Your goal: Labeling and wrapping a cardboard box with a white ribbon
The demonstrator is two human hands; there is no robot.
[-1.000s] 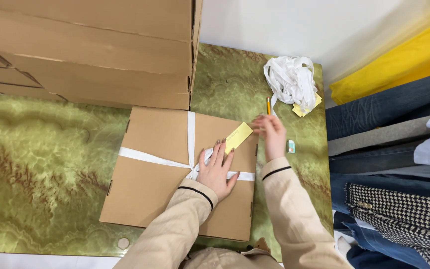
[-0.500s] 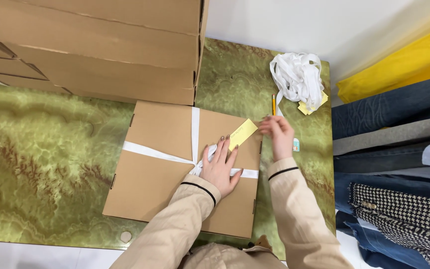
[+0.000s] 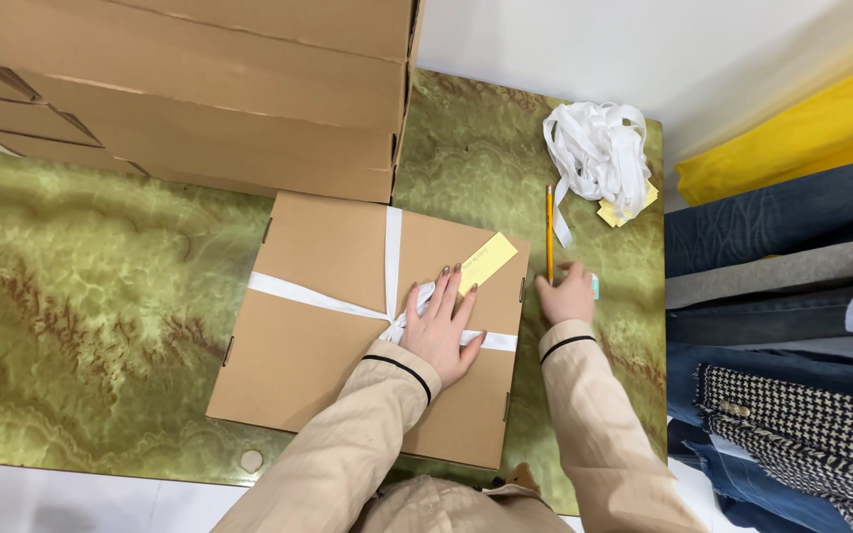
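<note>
A green, marbled tabletop (image 3: 101,286) with brownish veins fills most of the view, set against a plain white wall at the top and a pale floor strip along the bottom edge. To the right hangs or lies a row of folded fabrics (image 3: 782,296) (yellow, dark denim blues, grey, and a black-and-white houndstooth). A stack of large cardboard boxes (image 3: 199,89) stands at the far left of the tabletop. In front of it lies a flat cardboard box (image 3: 308,345), tied crosswise with white ribbon (image 3: 392,247), a small yellow paper slip (image 3: 488,263) resting on its lid near the right edge. The left hand (image 3: 443,329) lies flat and spread on the lid, fingers wide, pressing on the ribbon's knot, with fingertips just touching the slip. The right hand (image 3: 567,296) rests on the tabletop just beside the box's right edge, fingers curled at the near end of a yellow pencil (image 3: 549,232); whether it grips the pencil cannot be told. Farther back lies a loose bundle of white ribbon (image 3: 599,148) over more yellow slips (image 3: 634,205).
</note>
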